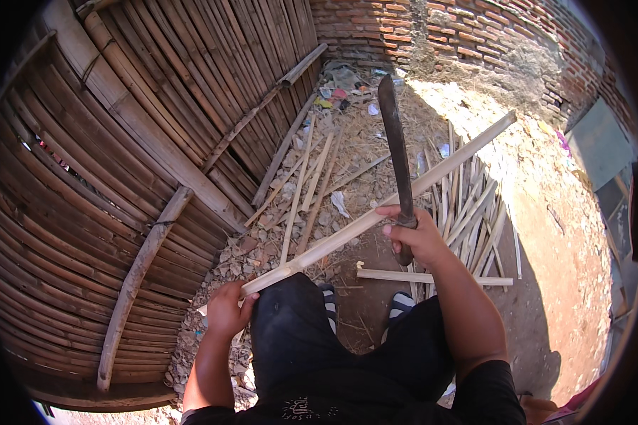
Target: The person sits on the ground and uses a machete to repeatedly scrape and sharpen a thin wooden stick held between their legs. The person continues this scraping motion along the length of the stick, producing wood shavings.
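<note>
A long, pale split-bamboo strip (333,241) lies slantwise across my lap, rising toward the far right. Its near end is gripped by my left hand (227,309), beside my left knee. My right hand (422,239) is closed around the handle of a machete (395,134), whose dark blade points up and away, crossing in front of the strip. The fingertips of that hand are close to the strip; whether they touch it I cannot tell. A shorter bamboo piece (439,278) lies on the ground near my feet.
Several split strips (478,219) are heaped on the ground at right, with more loose strips (308,177) ahead. A bamboo wall (142,142) stands close on the left. A brick wall (475,42) closes the far side. Rubble and litter (340,92) cover the ground.
</note>
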Tool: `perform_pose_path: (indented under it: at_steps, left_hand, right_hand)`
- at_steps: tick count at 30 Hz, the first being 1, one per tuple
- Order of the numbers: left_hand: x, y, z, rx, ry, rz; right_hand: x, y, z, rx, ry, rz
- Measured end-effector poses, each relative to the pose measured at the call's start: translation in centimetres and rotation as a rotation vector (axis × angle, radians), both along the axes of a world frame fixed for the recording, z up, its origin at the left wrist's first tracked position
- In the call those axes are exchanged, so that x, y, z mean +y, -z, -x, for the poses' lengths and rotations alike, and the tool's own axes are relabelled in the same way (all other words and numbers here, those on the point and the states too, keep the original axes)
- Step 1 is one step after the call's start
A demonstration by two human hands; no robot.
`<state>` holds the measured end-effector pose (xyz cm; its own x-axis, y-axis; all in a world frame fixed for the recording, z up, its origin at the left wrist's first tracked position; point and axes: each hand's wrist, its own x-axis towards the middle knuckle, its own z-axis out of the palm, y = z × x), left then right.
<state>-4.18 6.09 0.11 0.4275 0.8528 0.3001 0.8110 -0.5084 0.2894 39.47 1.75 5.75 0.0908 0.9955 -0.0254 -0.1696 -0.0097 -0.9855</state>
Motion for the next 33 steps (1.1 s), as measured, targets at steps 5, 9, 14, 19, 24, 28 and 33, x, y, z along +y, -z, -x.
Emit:
perform_pose_path:
  at_steps: [5,9,14,19,24,28,33]
  left_hand:
    - [-2.6,-0.3,1.0,-0.043,-0.042,0.135]
    - [-5.2,-1.1,1.6,-0.057,-0.163,0.382]
    - [-6.9,-0.3,2.1,-0.071,-0.132,0.455]
    - [-7.9,0.5,2.5,-0.091,-0.125,0.526]
    - [-8.0,1.0,2.3,-0.094,-0.111,0.483]
    - [-8.1,0.8,2.3,-0.096,-0.117,0.493]
    - [-8.2,1.8,2.5,-0.096,-0.116,0.449]
  right_hand:
    - [0.5,1.7,-2.0,-0.547,0.119,-0.216]
    - [0.6,1.7,-1.7,-0.885,-0.053,-0.191]
    - [0.4,2.0,-0.2,-1.133,-0.260,-0.115]
    - [0.5,2.3,-1.1,-1.192,-0.241,-0.080]
    - [0.4,2.6,-0.3,-1.300,-0.259,-0.122]
    - [-0.3,0.6,2.2,-1.384,-0.409,-0.087]
    - [0.8,0.5,-2.1,-1.194,-0.154,0.107]
